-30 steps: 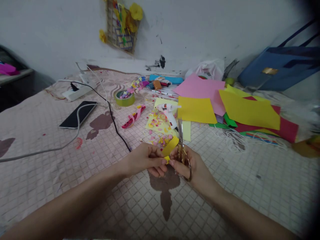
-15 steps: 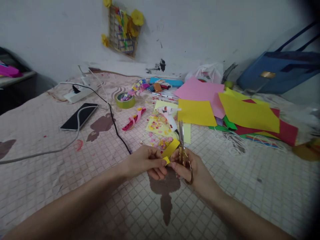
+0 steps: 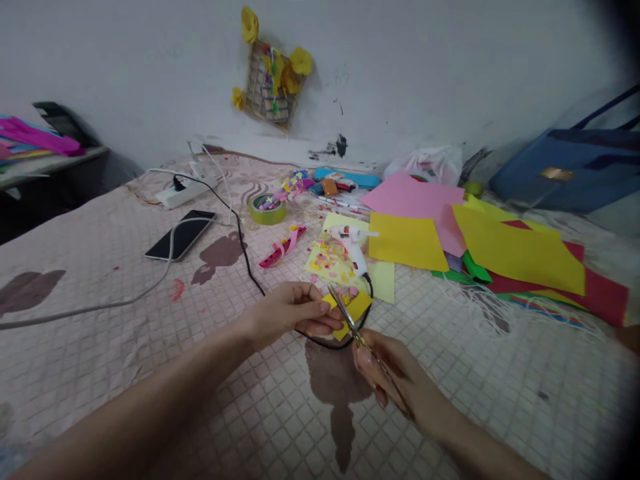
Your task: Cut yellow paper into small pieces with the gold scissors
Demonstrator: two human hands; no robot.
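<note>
Between the thumb and fingers of my left hand (image 3: 295,310) is a piece of yellow paper (image 3: 357,307). My right hand (image 3: 395,373) is closed round the gold handles of a pair of scissors (image 3: 346,313). The blades point up and left, across the yellow paper and close to my left fingertips. Whether the blades are parted is hard to see. Just beyond my hands lies a pale yellow sheet (image 3: 384,283) strewn with small paper scraps (image 3: 327,260). A white glue gun (image 3: 353,247) rests on that sheet, its black cord running behind my hands.
To the left lie a phone (image 3: 181,235), a power strip (image 3: 185,192) and loose cables. A tape roll (image 3: 267,212) and a red decorated strip (image 3: 283,247) sit mid-table. Coloured sheets (image 3: 520,250) and white string (image 3: 477,310) spread rightward, near a blue bag (image 3: 565,167).
The scissors have swung from pointing upright to slanting left over the yellow paper. My right hand has drawn apart from my left. The whole view has shifted somewhat.
</note>
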